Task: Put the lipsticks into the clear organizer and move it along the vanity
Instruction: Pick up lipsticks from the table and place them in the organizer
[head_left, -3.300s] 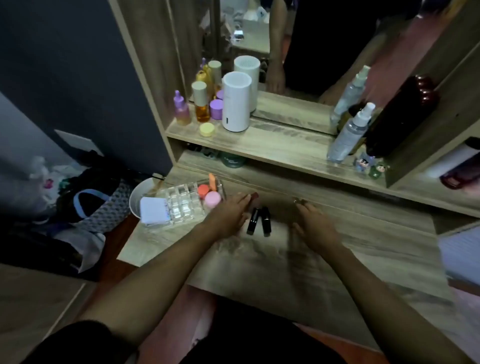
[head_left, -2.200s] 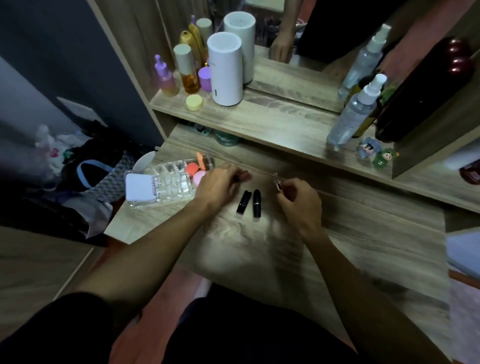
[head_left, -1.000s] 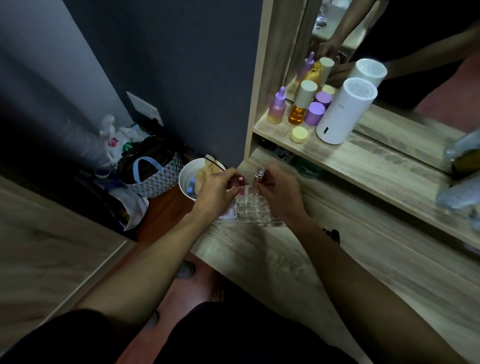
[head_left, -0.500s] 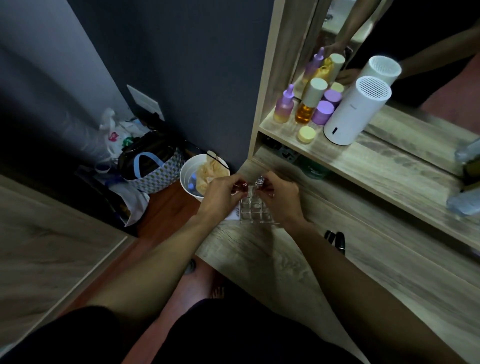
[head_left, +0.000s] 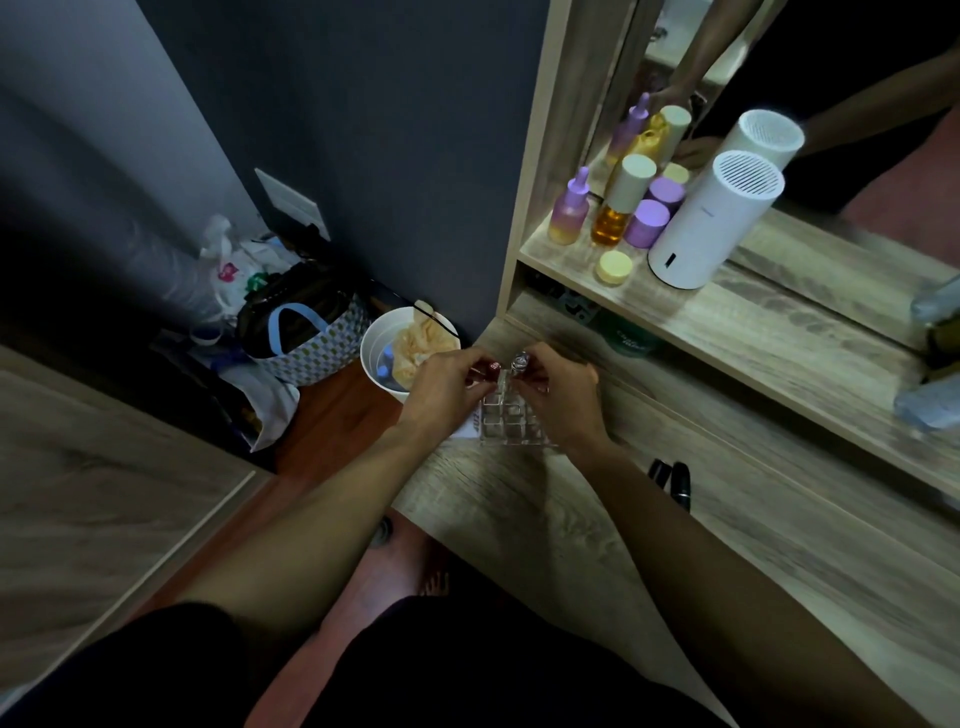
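Note:
The clear organizer (head_left: 506, 422), a grid of small cells, sits at the left end of the wooden vanity top (head_left: 597, 525). My left hand (head_left: 444, 387) holds a dark red lipstick (head_left: 487, 368) over the organizer's far cells. My right hand (head_left: 558, 397) pinches a silver-capped lipstick (head_left: 519, 359) just beside it, above the same cells. Two black lipsticks (head_left: 672, 480) lie on the vanity to the right of my right forearm. My hands hide the organizer's far side.
On the shelf above stand a white cylinder (head_left: 714, 221), a purple dropper bottle (head_left: 571, 210), an amber bottle (head_left: 618, 205), a purple jar (head_left: 647, 223) and a yellow pot (head_left: 614, 267). A white bin (head_left: 379, 345) and a patterned bag (head_left: 306, 338) sit on the floor at left.
Each hand picked a lipstick off the vanity and carried it left to the organizer. Over the last half second both hands have stayed above the far cells.

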